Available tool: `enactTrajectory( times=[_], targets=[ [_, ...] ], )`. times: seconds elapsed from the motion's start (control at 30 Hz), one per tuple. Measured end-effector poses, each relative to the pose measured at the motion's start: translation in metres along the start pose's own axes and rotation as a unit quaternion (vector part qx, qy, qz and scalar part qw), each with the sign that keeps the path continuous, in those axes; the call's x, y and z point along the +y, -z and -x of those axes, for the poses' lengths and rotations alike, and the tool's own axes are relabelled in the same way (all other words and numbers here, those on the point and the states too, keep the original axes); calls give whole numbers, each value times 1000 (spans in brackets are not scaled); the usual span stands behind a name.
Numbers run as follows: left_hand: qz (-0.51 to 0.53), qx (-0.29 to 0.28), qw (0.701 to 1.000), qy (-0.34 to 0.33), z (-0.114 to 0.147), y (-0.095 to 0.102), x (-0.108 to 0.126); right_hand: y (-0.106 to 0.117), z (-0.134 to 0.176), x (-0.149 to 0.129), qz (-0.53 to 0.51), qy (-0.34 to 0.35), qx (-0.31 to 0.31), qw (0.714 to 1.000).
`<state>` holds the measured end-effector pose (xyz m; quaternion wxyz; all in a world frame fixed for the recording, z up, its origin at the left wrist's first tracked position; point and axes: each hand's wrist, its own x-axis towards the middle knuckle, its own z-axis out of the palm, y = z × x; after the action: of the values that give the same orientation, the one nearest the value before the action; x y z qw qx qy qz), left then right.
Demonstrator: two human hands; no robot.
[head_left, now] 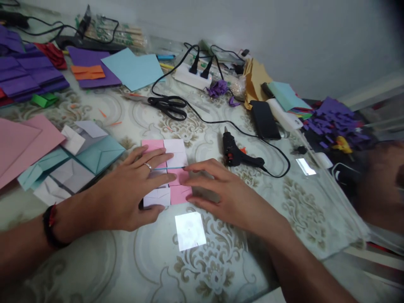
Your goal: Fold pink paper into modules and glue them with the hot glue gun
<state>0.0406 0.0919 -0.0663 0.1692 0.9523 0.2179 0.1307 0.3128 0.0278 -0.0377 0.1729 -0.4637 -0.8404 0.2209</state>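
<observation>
Pink-and-white folded-paper panel (176, 153), flat on the patterned table (296, 210), well inside its right edge.
Left hand (131, 191): fingers spread over the panel's left side. Right hand (232, 191): fingers slightly apart, tips at the panel's right edge; open room extends toward the table's near right corner. Obstructions: black glue gun (232, 152) beyond the right hand; black-handled scissors (159, 103) toward the far edge; teal-and-white folded papers (101, 153) at left.

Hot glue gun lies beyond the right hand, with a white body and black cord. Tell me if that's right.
The body colour is wrong: in the head view, the hot glue gun is black. It does lie beyond the right hand, with a black cord.
</observation>
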Motion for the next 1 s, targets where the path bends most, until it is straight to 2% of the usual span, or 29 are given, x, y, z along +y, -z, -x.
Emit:
enactTrajectory(
  times=[0.5,1.0],
  targets=[
    [7,8,1000,8,2,-2,2,-2,0,-5,31,-25,3,999],
    [-10,16,1000,5,5,-4,2,-2,-3,-5,31,-21,0,999]
  ],
)
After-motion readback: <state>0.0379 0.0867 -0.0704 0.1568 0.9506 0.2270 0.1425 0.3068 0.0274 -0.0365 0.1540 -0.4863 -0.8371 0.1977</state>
